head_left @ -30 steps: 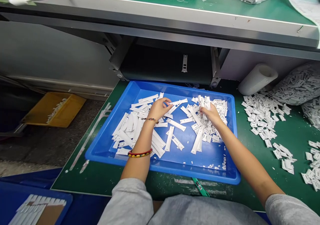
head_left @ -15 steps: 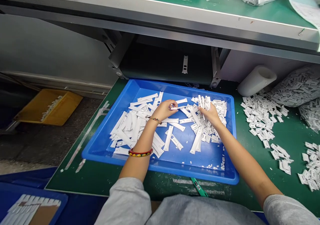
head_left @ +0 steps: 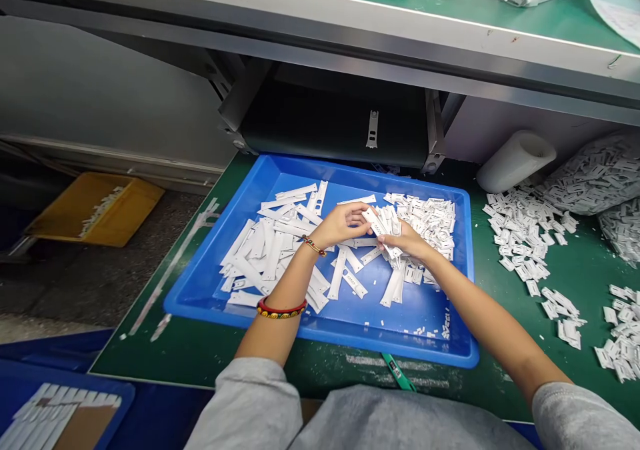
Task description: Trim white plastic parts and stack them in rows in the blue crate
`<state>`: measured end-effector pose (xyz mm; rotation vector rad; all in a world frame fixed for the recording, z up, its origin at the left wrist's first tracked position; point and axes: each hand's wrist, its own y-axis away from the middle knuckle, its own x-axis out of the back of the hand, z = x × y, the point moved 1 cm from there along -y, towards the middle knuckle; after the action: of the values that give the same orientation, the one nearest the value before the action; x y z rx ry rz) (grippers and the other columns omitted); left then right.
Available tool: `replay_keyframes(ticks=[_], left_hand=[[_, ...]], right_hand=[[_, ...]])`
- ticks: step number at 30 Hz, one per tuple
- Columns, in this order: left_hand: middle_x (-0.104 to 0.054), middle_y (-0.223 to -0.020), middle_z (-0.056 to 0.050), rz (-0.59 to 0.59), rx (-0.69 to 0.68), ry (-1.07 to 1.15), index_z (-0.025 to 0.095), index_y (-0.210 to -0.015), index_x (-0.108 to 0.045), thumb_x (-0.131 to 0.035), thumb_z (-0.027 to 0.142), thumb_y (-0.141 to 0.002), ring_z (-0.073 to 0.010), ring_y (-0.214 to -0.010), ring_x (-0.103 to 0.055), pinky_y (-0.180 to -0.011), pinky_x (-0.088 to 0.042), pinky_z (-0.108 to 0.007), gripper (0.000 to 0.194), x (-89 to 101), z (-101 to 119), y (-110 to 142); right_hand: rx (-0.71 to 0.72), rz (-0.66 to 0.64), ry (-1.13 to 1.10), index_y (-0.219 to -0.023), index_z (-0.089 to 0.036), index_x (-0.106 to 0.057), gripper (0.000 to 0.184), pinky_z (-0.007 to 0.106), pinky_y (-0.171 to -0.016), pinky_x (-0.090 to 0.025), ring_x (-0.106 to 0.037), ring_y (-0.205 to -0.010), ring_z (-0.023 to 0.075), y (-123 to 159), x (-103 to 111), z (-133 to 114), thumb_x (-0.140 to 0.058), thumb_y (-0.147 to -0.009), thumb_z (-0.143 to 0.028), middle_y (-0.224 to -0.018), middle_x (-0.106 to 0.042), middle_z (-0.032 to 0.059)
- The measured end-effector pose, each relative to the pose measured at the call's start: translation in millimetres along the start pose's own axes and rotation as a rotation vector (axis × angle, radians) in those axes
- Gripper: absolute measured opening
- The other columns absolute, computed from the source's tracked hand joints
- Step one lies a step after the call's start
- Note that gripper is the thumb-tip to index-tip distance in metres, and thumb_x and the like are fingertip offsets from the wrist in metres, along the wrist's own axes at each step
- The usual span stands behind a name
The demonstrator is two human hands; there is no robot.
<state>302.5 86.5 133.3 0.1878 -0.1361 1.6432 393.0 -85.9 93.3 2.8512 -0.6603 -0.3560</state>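
Observation:
Several long white plastic strips (head_left: 386, 223), some with small holes, are bunched in my right hand (head_left: 411, 242), which is closed around them. My left hand (head_left: 345, 223) meets the bunch from the left, its fingers curled and its fingertips pinching the edge of the front strip. Both hands are over a blue tray (head_left: 320, 335). Loose long strips (head_left: 265, 250) lie heaped in the tray's left half. Small white plastic pieces (head_left: 433, 220) are piled in its right half, partly hidden by my right hand and the bunch.
Behind the tray is a dark conveyor belt (head_left: 325, 123) with one white strip on it, under a metal-edged shelf (head_left: 350, 30). To the right are piles of small pieces (head_left: 520, 243), a white roll (head_left: 515, 162) and filled clear bags (head_left: 585, 173). A green-handled tool (head_left: 397, 371) lies in front.
My left hand has moved right with a strip, up to the bunch. My right hand has shifted slightly left and tilted the bunch toward it.

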Motion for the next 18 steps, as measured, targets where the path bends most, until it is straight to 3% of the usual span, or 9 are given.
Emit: replay_keyframes(ticks=[5,10,15,18], left_hand=[[-0.067,-0.090,-0.004,0.132,-0.032,-0.168,0.017,-0.088,-0.061,-0.059,0.027,-0.070,-0.0162,-0.078,-0.064,-0.076,-0.055,-0.029,0.020,-9.1,-4.3,-3.7],[-0.063,-0.077,-0.001,0.236,-0.010,-0.260,0.019,-0.078,-0.056,-0.056,0.021,-0.062,-0.0143,-0.065,-0.057,-0.066,-0.049,-0.027,0.016,-20.8,-10.5,-7.8],[-0.056,-0.067,0.003,0.296,0.000,-0.343,0.020,-0.075,-0.055,-0.054,0.020,-0.061,-0.0148,-0.060,-0.054,-0.063,-0.046,-0.027,0.014,-27.8,-10.1,-8.0],[-0.057,-0.068,0.001,0.326,0.003,-0.390,0.019,-0.076,-0.057,-0.051,0.017,-0.063,-0.0157,-0.063,-0.053,-0.065,-0.044,-0.028,0.014,-29.2,-9.6,-8.3]], right_hand=[[-0.014,0.122,0.052,-0.101,-0.022,-0.055,0.049,0.034,-0.064,-0.051,-0.063,-0.063,0.0192,-1.8,-1.2,0.5,-0.081,-0.064,-0.039,-0.073,-0.067,-0.0010],[0.140,0.271,0.246,-0.106,-0.021,-0.057,0.053,0.042,-0.090,-0.050,-0.064,-0.101,0.0273,-6.2,0.1,3.9,-0.078,-0.059,-0.034,-0.107,-0.069,0.0057],[0.235,0.306,0.337,-0.107,-0.020,-0.058,0.049,0.043,-0.096,-0.047,-0.062,-0.105,0.0283,-7.4,-2.6,4.8,-0.072,-0.063,-0.035,-0.108,-0.069,0.0065],[0.220,0.308,0.348,-0.106,-0.020,-0.059,0.049,0.044,-0.096,-0.047,-0.063,-0.105,0.0282,-6.7,-2.0,4.6,-0.074,-0.063,-0.037,-0.109,-0.068,0.0063]])
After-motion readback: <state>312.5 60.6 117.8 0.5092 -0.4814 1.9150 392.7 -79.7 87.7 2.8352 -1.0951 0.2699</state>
